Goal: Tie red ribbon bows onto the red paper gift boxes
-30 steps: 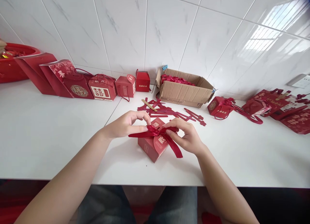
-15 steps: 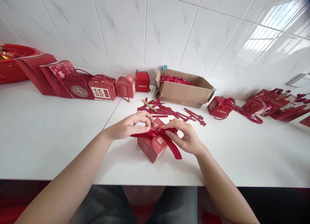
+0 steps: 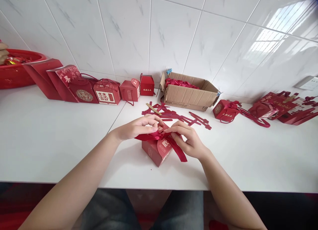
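A small red gift box (image 3: 154, 151) with pale printed characters stands on the white table in front of me. A dark red ribbon (image 3: 179, 151) is tied in a bow on its top, with one tail hanging toward the right front. At the bow's left side, my left hand (image 3: 139, 128) pinches the ribbon between thumb and fingers. My right hand (image 3: 189, 139) closes its fingertips on the ribbon's right side. The knot between the two hands is partly covered by fingers.
Flat red strips (image 3: 171, 115) lie behind the box. Behind them is an open cardboard box (image 3: 185, 101) holding red ribbon. Several red boxes (image 3: 106, 92) line the wall at left, beside a red basin (image 3: 15, 78). Another ribboned box (image 3: 221, 111) sits at right.
My left hand has shifted slightly right, closer to the knot, still on the ribbon. My right hand has barely moved. The view has tilted a little.
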Demonstrator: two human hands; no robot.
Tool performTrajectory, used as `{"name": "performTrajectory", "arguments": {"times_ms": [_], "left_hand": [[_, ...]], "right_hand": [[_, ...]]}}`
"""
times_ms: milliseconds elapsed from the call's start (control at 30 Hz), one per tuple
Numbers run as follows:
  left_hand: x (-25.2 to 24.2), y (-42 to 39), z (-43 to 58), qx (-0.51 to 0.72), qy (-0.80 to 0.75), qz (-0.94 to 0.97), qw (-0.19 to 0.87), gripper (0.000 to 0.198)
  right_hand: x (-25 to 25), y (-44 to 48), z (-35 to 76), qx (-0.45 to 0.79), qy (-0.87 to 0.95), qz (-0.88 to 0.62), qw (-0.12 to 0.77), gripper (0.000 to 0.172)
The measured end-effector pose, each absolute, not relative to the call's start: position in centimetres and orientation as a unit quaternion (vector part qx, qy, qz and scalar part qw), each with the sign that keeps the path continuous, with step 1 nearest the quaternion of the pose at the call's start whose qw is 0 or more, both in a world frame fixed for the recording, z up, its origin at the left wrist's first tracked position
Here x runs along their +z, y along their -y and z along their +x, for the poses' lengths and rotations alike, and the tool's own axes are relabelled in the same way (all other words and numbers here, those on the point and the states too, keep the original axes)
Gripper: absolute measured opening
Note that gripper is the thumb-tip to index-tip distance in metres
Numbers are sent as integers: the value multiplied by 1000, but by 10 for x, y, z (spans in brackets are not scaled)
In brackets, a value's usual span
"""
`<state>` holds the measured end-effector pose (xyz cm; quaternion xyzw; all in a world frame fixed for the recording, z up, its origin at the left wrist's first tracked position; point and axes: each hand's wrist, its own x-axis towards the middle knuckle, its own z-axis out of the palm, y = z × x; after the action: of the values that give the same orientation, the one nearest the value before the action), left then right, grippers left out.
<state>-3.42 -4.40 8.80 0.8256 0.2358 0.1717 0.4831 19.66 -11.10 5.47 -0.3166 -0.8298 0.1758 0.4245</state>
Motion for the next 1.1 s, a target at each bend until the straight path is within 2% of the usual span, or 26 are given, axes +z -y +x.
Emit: {"name": "performTrajectory", "arguments": {"times_ms": [267, 467, 667, 833, 1100], "left_hand": [[84, 41, -33, 194, -205, 812, 511, 30], [78, 39, -33, 226, -163, 768, 576, 16], [79, 39, -35, 214, -190, 763, 579, 16], [79, 38, -38, 211, -199, 802, 522, 18], [77, 40, -36, 207, -232, 774, 552, 21]], "right_hand": [[54, 111, 197, 260, 770, -351, 465, 16], [51, 110, 201, 325, 736, -327, 496, 20], [56, 111, 197, 207, 801, -328, 456, 28], [55, 113, 189, 111, 843, -325, 413, 23], [57, 113, 193, 109, 867, -305, 379, 22]]}}
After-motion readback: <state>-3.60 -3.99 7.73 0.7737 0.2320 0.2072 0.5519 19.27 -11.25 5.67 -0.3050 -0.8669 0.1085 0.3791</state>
